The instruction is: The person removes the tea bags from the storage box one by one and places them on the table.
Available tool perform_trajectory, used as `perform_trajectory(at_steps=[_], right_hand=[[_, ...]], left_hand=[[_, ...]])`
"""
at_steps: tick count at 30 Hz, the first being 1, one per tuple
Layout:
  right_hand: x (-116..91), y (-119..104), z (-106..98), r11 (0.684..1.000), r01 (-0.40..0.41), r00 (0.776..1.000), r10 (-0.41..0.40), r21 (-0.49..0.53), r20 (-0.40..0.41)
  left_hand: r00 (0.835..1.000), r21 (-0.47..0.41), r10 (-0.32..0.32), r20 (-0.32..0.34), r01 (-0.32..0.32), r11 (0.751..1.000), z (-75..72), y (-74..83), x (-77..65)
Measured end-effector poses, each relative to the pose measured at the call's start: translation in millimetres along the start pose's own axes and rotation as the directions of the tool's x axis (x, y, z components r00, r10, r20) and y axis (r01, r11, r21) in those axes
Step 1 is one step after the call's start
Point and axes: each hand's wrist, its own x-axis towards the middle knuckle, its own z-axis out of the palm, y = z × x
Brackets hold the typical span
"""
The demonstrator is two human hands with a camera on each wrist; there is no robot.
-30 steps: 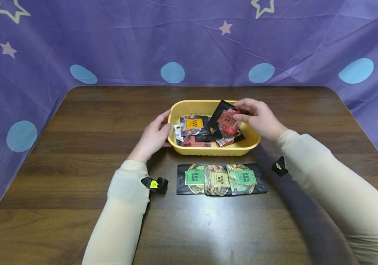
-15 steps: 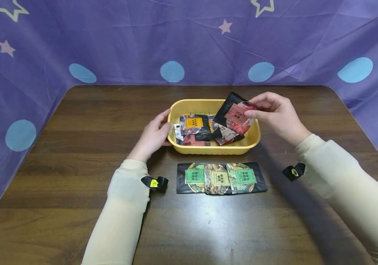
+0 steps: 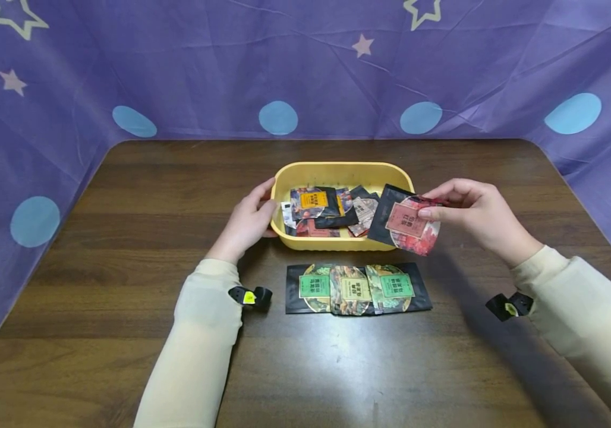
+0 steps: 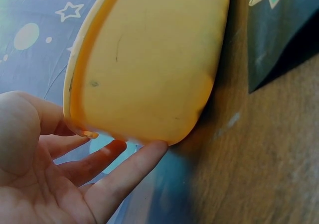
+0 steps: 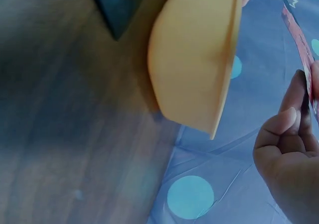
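Observation:
My right hand (image 3: 479, 217) pinches a black tea sachet (image 3: 404, 220) with a red label and red flower print, thumb in front. The sachet is held tilted over the right end of a yellow plastic basket (image 3: 337, 244), overlapping its rim in the head view. At the basket's left end, my left hand (image 3: 243, 223) holds it by the rim and outer wall. In the left wrist view the little finger (image 4: 134, 171) touches the basket low on its end wall. Several sachets lie jumbled inside, one with an orange label (image 3: 314, 200) on top.
In front of the basket, three overlapping sachets lie in a row: one with a green label (image 3: 314, 286), one with a pale label (image 3: 355, 289), another green one (image 3: 397, 286). The brown wooden table (image 3: 123, 238) meets a purple curtain (image 3: 204, 71) behind.
My right hand has lifted the red-labelled sachet out of the basket and carried it right and nearer to me. The left hand has stayed at the basket's left end.

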Motion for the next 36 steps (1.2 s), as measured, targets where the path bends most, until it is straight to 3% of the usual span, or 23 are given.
perform_trajectory(at_steps=[15, 29, 36], right_hand=[[-29.0, 26.8, -14.4, 0.985, -0.143, 0.975, 0.156, -0.093, 0.157], [-38.4, 49.3, -18.3, 0.957, -0.226, 0.91, 0.274, -0.183, 0.31], [-36.7, 57.4, -15.7, 0.949, -0.258, 0.876, 0.309, -0.181, 0.37]], left_hand=[[1.0, -0.002, -0.001, -0.011, 0.001, 1.0, 0.7, 0.2, -0.6], [1.0, 0.012, -0.003, -0.006, 0.003, 1.0, 0.9, -0.6, -0.3], [1.0, 0.011, -0.008, -0.01, 0.008, 1.0, 1.2, -0.2, -0.1]])
